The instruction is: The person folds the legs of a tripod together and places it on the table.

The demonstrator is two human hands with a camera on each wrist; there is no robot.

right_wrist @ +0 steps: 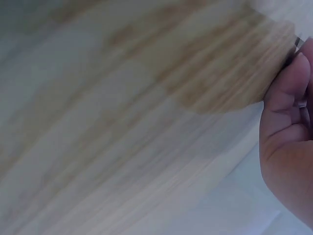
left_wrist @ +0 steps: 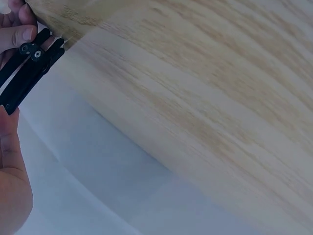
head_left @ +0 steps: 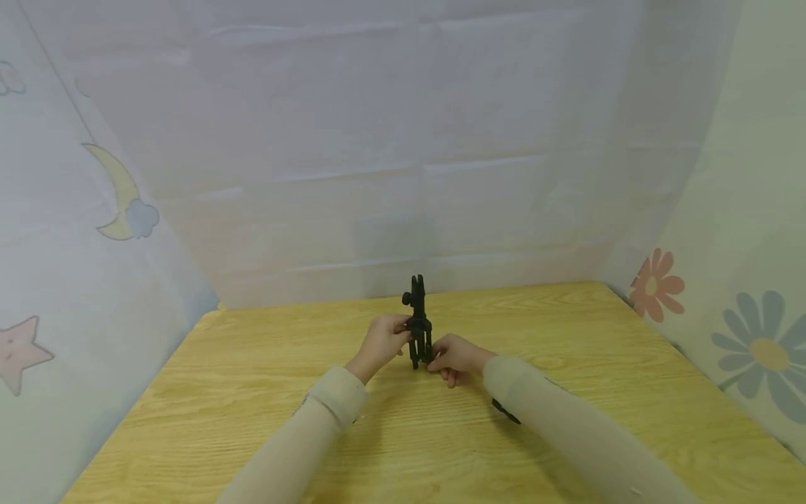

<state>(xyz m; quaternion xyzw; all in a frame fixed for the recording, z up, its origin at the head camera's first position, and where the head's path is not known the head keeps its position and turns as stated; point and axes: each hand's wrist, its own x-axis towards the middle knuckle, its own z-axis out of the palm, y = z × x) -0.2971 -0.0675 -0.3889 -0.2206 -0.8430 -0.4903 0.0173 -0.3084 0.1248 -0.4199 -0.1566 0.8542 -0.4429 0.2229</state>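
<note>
A small black tripod [head_left: 418, 323] with a knob on its upper part stands upright in the head view, its legs close together. My left hand [head_left: 381, 343] grips it around the middle from the left. Low on the right side, my right hand [head_left: 458, 355] pinches the lower end of a leg. In the left wrist view the tripod's dark legs [left_wrist: 29, 73] slant between the fingers of both hands. The right wrist view shows my curled right hand [right_wrist: 288, 112] at the right edge, with the tripod mostly hidden there.
A wood-grain table [head_left: 252, 392] lies under both hands. Behind it hangs a pale creased sheet [head_left: 352, 140], with patterned side walls [head_left: 768, 210] at left and right. A thin black piece [head_left: 506, 411] shows beneath the right sleeve.
</note>
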